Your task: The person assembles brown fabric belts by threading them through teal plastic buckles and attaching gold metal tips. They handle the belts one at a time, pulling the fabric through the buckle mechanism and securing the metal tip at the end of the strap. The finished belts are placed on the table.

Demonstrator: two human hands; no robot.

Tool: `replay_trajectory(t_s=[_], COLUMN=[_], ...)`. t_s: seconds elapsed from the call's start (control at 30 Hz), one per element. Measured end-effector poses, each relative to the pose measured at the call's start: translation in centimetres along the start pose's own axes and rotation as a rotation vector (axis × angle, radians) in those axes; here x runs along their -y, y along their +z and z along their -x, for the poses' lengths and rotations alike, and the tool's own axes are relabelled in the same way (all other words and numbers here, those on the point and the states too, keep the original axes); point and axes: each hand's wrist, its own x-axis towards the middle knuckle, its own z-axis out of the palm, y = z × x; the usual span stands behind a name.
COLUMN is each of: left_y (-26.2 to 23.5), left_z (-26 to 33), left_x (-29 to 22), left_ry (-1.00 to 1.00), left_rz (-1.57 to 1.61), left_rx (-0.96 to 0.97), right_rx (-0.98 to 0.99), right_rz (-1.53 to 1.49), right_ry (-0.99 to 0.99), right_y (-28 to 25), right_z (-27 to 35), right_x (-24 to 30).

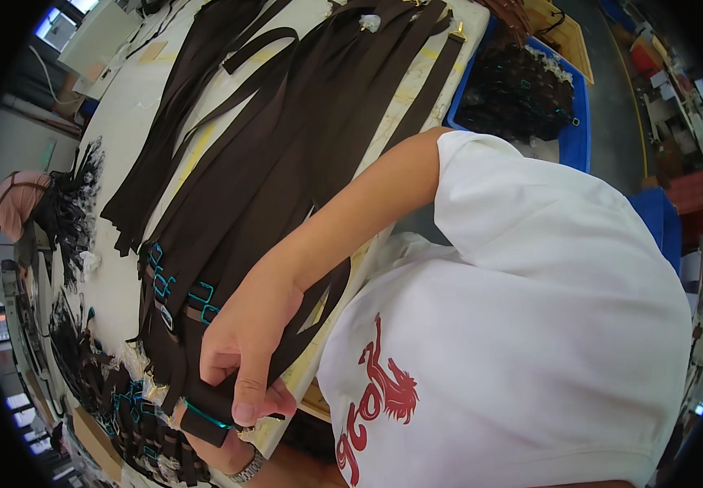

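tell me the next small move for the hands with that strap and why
Probably slide the teal buckle further along the dark strap. Both hands meet at the strap's end: the right hand pinches it from above, the left hand holds it from beneath, and the buckle sits near the tip.

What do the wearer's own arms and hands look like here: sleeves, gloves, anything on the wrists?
Both hands are bare, with no gloves. The right hand comes off a bare forearm below a short white T-shirt sleeve; the shirt carries a red printed design on the chest. The left hand, mostly hidden beneath the right, wears a silver metal-link wristwatch. No rings are visible.
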Motion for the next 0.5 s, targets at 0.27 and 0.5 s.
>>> replay_trajectory(t_s=[0.27,0.5], left_y=[6.3,8.2], left_z=[0.2,0.1], left_x=[-11.4,-13.5], left_ry=[0.323,0.557], left_rz=[-0.182,-0.956], left_rx=[0.041,0.418], right_rx=[-0.302,-0.226], right_rz=[0.209,0.218], right_ry=[0.321,0.344], right_y=[0.3,1.0], right_z=[0.4,1.1], right_x=[2.1,0.1])
